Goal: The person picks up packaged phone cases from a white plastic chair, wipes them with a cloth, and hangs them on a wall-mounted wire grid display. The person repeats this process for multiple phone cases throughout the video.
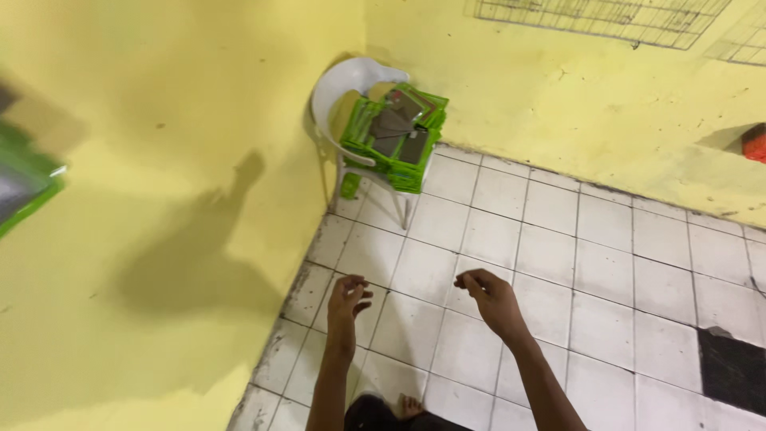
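Note:
My left hand (347, 297) and my right hand (488, 297) hang in the air above the white tiled floor (558, 263), both arms stretched forward. Neither hand holds anything; the fingers of both are loosely curled. A white plastic chair (345, 88) stands in the corner ahead, well beyond both hands. A stack of green framed boards (395, 136) with dark panels lies piled on its seat.
Yellow walls (159, 199) meet in the corner behind the chair. A wire grid (606, 17) hangs high on the far wall. A dark floor tile (732, 369) lies at the right. A blurred green-edged thing (22, 187) shows at the left edge. A foot (411, 407) is below.

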